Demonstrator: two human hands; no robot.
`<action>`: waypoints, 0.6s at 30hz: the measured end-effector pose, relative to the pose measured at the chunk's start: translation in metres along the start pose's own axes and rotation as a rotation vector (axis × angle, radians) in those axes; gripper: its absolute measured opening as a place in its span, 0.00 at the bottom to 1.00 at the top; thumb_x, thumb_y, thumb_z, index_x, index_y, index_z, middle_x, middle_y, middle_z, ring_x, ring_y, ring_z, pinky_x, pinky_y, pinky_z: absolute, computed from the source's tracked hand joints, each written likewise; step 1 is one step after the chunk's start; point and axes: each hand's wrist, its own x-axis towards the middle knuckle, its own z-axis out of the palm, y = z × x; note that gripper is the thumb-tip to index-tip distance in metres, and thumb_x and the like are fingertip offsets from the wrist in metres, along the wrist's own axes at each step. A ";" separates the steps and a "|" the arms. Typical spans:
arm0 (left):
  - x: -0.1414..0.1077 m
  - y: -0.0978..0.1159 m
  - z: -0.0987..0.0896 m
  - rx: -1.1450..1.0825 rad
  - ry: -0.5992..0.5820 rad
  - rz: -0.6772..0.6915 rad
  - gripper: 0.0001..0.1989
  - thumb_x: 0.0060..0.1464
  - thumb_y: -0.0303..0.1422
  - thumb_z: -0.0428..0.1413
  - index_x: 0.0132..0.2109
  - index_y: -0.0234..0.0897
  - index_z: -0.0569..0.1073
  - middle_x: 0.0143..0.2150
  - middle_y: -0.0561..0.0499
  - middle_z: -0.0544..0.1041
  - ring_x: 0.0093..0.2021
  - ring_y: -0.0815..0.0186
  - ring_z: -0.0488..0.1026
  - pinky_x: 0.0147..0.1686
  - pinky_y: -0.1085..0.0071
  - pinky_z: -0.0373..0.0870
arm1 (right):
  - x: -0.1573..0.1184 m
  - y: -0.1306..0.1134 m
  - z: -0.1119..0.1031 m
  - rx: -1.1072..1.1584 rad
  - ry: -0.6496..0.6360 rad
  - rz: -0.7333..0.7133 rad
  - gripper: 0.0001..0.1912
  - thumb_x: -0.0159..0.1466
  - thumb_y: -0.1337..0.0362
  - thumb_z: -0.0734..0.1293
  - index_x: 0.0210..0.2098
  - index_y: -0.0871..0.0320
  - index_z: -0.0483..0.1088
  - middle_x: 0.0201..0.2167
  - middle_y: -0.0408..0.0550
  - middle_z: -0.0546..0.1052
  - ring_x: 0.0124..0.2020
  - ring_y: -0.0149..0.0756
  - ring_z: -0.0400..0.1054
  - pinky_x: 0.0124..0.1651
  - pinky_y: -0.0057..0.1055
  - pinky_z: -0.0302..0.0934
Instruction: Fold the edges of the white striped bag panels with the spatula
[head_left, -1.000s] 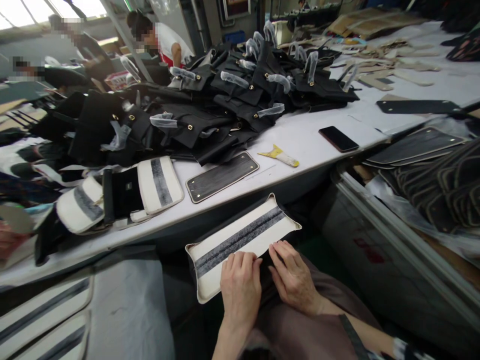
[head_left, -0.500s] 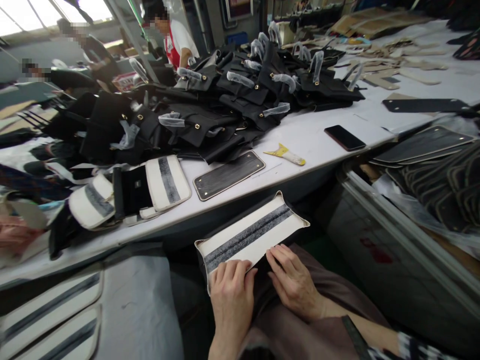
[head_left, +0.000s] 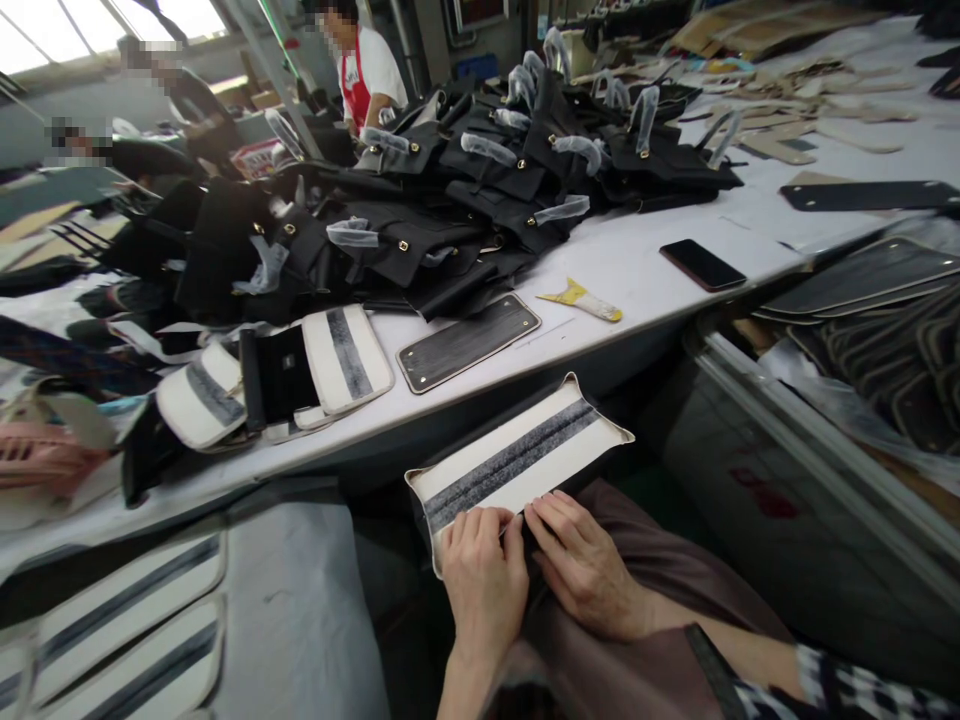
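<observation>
An unfinished bag rests over my lap with its white rectangular base facing up. Dark grey strips run along the base, its corners stand up in points, and black material hangs around it. My left hand grips the near edge toward the left corner, fingers on top and thumb at the rim. Close beside it, my right hand pinches the same edge near its middle. The fingertips of both hands almost meet. What lies under the edge, between the fingers and thumbs, is hidden.
Black bags with wrapped handles are heaped on the white table. Near its edge lie a dark base panel, a yellow scraper, a phone and an opened white-and-black piece. Striped panels lie lower left. Several people work behind.
My left hand has slid right along the near edge, closer to my right hand. The whole scene has shifted slightly rightward in view.
</observation>
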 end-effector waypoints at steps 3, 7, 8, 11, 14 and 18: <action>-0.001 -0.001 -0.003 -0.021 0.057 -0.053 0.04 0.60 0.33 0.54 0.38 0.38 0.72 0.33 0.50 0.75 0.37 0.59 0.70 0.40 0.62 0.61 | 0.001 -0.002 0.000 0.000 -0.019 -0.014 0.27 0.65 0.76 0.59 0.63 0.75 0.57 0.58 0.66 0.64 0.63 0.54 0.53 0.62 0.55 0.59; -0.005 -0.007 -0.011 0.027 0.095 -0.031 0.04 0.59 0.33 0.56 0.35 0.39 0.72 0.34 0.50 0.75 0.39 0.58 0.69 0.41 0.62 0.59 | 0.003 -0.004 0.000 0.003 -0.020 -0.041 0.25 0.66 0.74 0.60 0.62 0.76 0.58 0.57 0.67 0.64 0.62 0.54 0.53 0.62 0.55 0.59; -0.007 -0.010 -0.013 0.038 0.096 -0.024 0.05 0.59 0.33 0.57 0.33 0.40 0.72 0.34 0.51 0.75 0.39 0.58 0.69 0.42 0.62 0.59 | 0.004 -0.005 0.001 0.007 -0.025 -0.052 0.26 0.66 0.74 0.60 0.63 0.76 0.58 0.57 0.66 0.64 0.62 0.54 0.53 0.62 0.54 0.59; -0.014 -0.016 -0.014 0.048 0.144 -0.044 0.06 0.58 0.35 0.58 0.33 0.41 0.73 0.36 0.50 0.75 0.41 0.58 0.69 0.45 0.60 0.58 | 0.005 -0.007 0.005 0.026 -0.051 -0.075 0.26 0.66 0.74 0.60 0.63 0.75 0.57 0.57 0.65 0.64 0.62 0.53 0.54 0.62 0.53 0.59; -0.020 -0.020 -0.011 0.058 0.203 -0.073 0.04 0.57 0.36 0.58 0.35 0.41 0.74 0.41 0.48 0.75 0.47 0.55 0.69 0.50 0.55 0.56 | 0.006 -0.010 0.009 0.040 -0.070 -0.095 0.27 0.66 0.74 0.60 0.64 0.75 0.56 0.58 0.65 0.64 0.62 0.53 0.54 0.63 0.53 0.58; -0.028 -0.025 -0.010 0.002 0.270 -0.119 0.04 0.57 0.35 0.59 0.37 0.40 0.72 0.47 0.46 0.73 0.53 0.53 0.67 0.55 0.50 0.54 | 0.009 -0.013 0.012 0.060 -0.066 -0.123 0.27 0.67 0.74 0.60 0.64 0.74 0.56 0.57 0.65 0.65 0.62 0.53 0.54 0.62 0.52 0.59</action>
